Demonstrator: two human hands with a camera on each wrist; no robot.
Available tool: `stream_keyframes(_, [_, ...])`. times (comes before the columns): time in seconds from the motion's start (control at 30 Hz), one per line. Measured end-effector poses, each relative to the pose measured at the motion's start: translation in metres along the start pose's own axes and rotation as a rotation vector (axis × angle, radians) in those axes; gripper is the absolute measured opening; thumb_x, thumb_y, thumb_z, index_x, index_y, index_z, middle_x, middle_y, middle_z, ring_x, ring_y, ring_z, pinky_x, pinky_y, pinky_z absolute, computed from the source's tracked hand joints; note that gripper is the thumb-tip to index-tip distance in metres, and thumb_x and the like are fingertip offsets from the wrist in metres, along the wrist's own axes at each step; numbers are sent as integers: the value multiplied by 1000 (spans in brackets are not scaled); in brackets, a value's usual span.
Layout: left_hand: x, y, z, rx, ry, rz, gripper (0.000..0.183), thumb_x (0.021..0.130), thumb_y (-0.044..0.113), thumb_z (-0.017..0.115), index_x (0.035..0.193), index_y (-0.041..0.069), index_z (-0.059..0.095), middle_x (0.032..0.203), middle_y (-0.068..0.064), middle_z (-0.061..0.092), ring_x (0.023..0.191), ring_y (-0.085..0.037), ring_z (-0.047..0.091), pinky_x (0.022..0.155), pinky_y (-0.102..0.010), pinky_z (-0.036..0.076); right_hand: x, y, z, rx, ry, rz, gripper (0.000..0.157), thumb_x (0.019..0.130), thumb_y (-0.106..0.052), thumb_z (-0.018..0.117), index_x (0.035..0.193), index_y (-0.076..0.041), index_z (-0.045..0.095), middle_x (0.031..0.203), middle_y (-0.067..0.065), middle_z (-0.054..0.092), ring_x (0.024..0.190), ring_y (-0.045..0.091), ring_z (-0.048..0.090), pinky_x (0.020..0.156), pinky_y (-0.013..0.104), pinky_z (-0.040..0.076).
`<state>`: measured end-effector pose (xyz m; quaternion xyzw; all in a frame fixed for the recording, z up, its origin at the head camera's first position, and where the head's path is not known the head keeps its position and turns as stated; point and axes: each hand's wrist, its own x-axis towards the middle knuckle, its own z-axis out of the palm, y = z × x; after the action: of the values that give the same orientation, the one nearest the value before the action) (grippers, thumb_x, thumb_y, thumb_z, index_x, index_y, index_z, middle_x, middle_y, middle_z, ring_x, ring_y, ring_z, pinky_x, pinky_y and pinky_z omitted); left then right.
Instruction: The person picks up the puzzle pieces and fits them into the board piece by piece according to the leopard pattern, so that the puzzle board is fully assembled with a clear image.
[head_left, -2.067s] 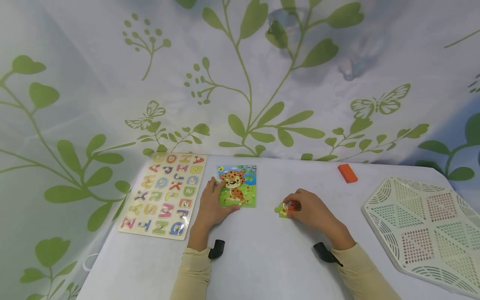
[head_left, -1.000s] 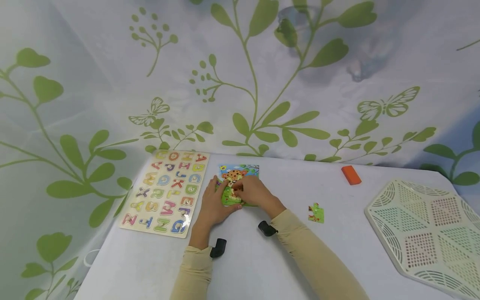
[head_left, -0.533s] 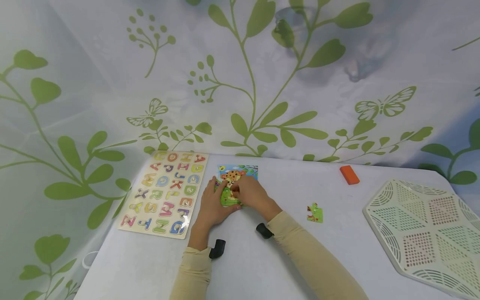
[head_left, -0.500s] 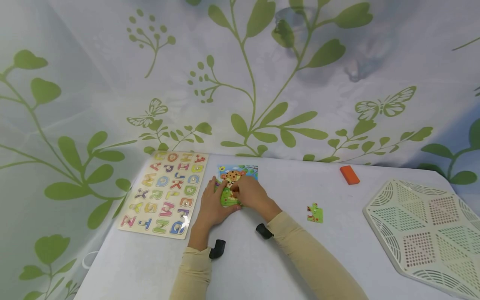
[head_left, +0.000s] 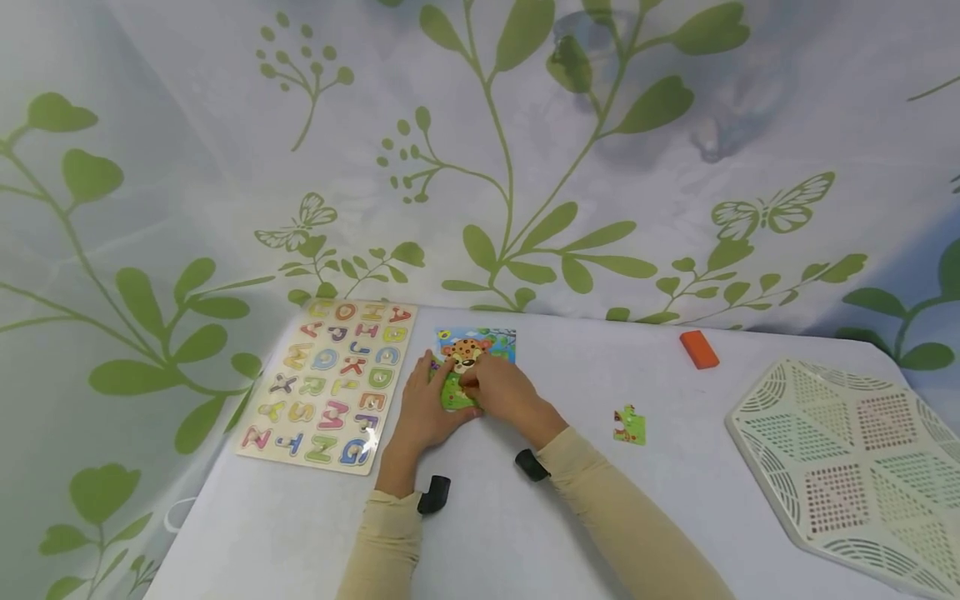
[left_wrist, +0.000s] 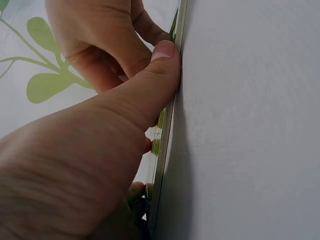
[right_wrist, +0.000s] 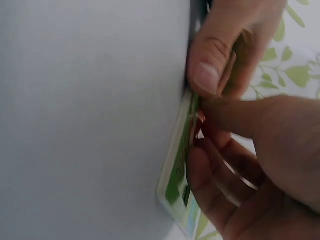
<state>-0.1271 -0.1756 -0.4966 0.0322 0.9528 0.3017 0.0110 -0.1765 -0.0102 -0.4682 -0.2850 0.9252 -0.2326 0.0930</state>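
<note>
A leopard jigsaw puzzle [head_left: 502, 343] lies flat at the table's far middle in the head view. My left hand [head_left: 426, 410] rests along its left side, fingers extended and thumb at the near edge. The left wrist view shows that thumb against the puzzle's thin edge [left_wrist: 164, 150]. Over the lower right part of the picture, my right hand [head_left: 508, 393] pinches a small puzzle piece [right_wrist: 201, 123], mostly covered by the fingers. One loose green puzzle piece [head_left: 630, 425] lies on the table, right of my right hand.
Left of the puzzle lies an alphabet board [head_left: 330, 383] with coloured letters. An orange block [head_left: 699, 349] sits at the back right. A white perforated tray [head_left: 843, 467] takes up the right side. A leaf-patterned curtain [head_left: 420, 208] hangs behind the table.
My right hand has carried a puzzle piece leftward onto the puzzle, uncovering the loose green piece. In the last second it has shifted only slightly. My left hand has stayed in place.
</note>
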Motion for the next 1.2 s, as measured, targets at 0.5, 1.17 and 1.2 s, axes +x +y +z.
stream_keyframes(0.5, [6,2,1,52,-29,-36,96,81,50,82,158,14,38,171,-20,11,158,-42,12,127,-60,17,-130,91,-39,232,258,186,32,90,-19,79,121,-12,75,113,4,72,90,15,66,76,30,55])
stream_keyframes(1.17, [0,5,-1,30,-31,-39,95,82,49,82,158,11,39,170,-23,13,157,-45,13,126,-62,17,-179,124,-64,98,94,360,44,74,-23,91,105,-3,66,101,9,60,89,22,54,77,38,47])
stream_keyframes(1.2, [0,6,-1,29,-28,-35,95,82,49,82,157,11,39,170,-23,13,157,-45,14,126,-63,17,-178,124,-64,108,82,363,45,74,-22,91,105,-3,64,99,8,61,87,21,54,76,37,47])
